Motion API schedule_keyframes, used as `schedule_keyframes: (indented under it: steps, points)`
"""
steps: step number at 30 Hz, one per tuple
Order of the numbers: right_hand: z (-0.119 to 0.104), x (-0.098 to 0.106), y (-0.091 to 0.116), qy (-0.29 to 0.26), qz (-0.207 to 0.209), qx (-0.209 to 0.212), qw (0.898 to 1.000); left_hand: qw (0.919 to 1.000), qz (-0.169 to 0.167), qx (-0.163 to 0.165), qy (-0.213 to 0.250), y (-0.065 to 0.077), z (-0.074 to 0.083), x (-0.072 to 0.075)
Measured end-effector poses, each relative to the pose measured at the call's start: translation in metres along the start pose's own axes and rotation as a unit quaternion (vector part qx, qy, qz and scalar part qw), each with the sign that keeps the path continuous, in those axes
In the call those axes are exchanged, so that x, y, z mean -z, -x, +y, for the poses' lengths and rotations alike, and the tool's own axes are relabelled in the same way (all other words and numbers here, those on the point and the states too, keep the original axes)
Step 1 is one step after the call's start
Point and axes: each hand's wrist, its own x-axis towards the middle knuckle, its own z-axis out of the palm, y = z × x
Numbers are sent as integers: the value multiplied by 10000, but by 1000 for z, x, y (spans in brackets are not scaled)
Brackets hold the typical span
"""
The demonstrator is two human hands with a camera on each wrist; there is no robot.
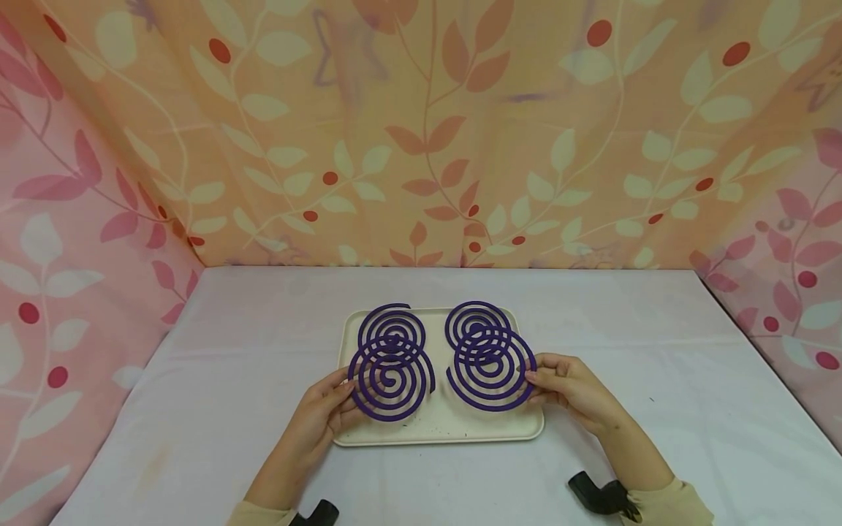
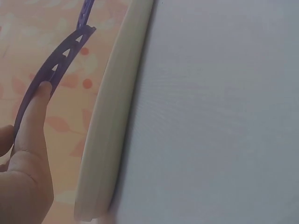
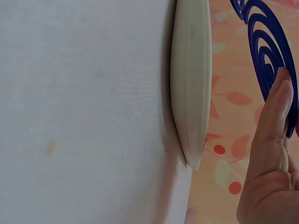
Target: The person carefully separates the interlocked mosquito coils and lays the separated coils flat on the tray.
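Two purple spiral coils, like mosquito coils, are held up over a cream tray (image 1: pixel 454 431). My left hand (image 1: pixel 325 409) pinches the outer edge of the front left coil (image 1: pixel 391 418) between thumb and fingers. On the other side, my right hand (image 1: pixel 571 387) pinches the rim of the front right coil (image 1: pixel 495 408). Behind them appear a back left coil (image 1: pixel 395 305) and a back right coil (image 1: pixel 475 303), each partly overlapped by the front one. I cannot tell whether the back coils touch the held ones. The left wrist view shows the left coil (image 2: pixel 42 70) nearly edge-on.
A white cloth (image 1: pixel 250 380) covers the table under the tray. Patterned orange fabric (image 1: pixel 460 146) hangs behind, with pink fabric at both sides. Small dark crumbs lie on the tray. Black wrist devices (image 1: pixel 598 495) sit near both sleeves.
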Motion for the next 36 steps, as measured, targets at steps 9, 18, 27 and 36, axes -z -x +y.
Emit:
schedule_keyframes:
  steps: [9, 18, 27, 36]
  points:
    - [2, 0, -1, 312, -134, -212, 9992, 9996, -13, 250, -90, 2, 0, 1]
    - [3, -3, -2, 296, -192, -622, 9974, 9985, -50, 491, -231, 2, -2, 1]
    - [3, -6, -1, 704, -58, -1079, 9916, 9926, -111, 557, -1075, 3, -2, 4]
    - [1, -12, -1, 972, 238, -1150, 9883, 9843, -49, 809, -1567, 7, 4, 5]
